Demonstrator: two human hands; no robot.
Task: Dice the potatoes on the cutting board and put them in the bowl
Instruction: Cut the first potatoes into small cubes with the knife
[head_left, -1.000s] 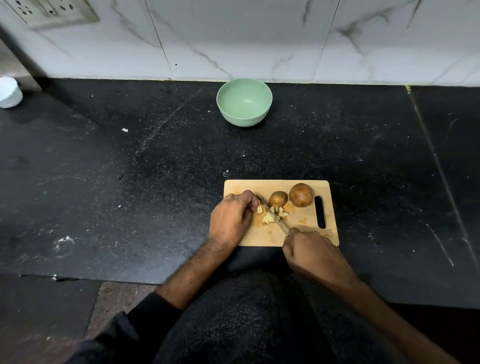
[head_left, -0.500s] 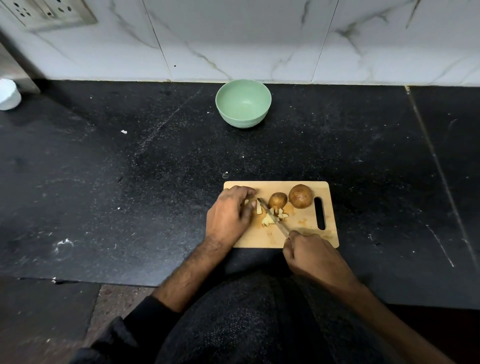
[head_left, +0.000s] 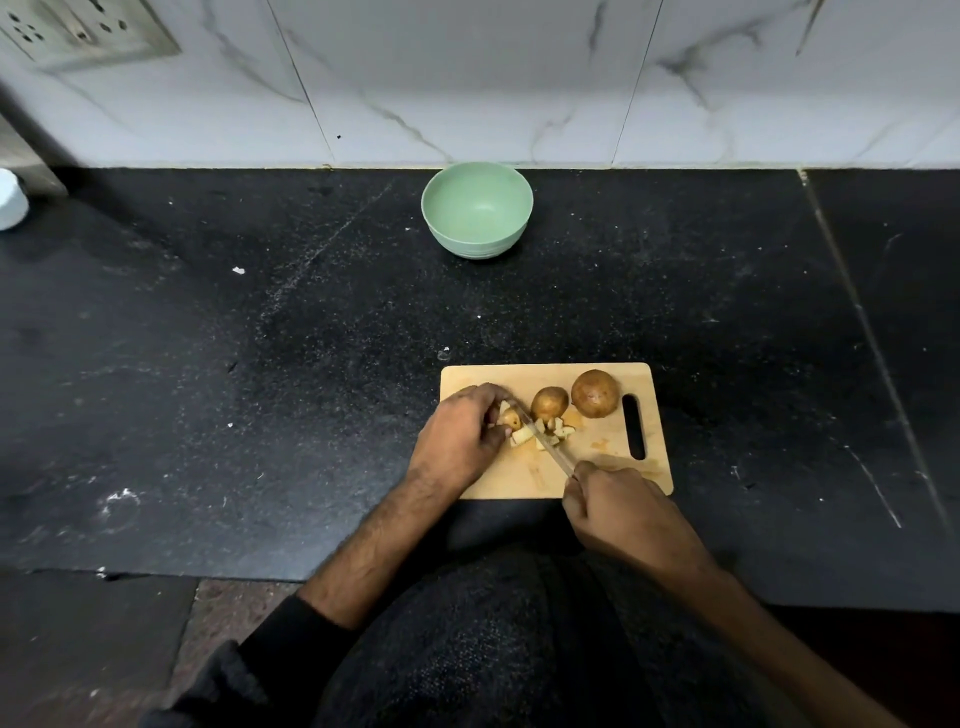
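Note:
A small wooden cutting board (head_left: 613, 470) lies on the black counter. On it sit a large brown potato (head_left: 595, 393), a smaller potato piece (head_left: 549, 403) and several pale diced bits (head_left: 553, 430). My left hand (head_left: 460, 436) pinches a potato piece (head_left: 510, 417) at the board's left side. My right hand (head_left: 618, 512) grips the handle of a knife (head_left: 545, 441), whose blade runs diagonally up-left, right next to that piece. The green bowl (head_left: 477, 215) stands empty near the wall, well beyond the board.
A white container (head_left: 10, 200) sits at the far left edge. Marble wall tiles with a socket plate (head_left: 78, 31) rise behind the counter. The counter's front edge (head_left: 156, 574) is close to my body.
My left hand has shifted slightly and the piece it holds now shows under its fingers. The knife blade stays at the same diagonal, close beside that piece.

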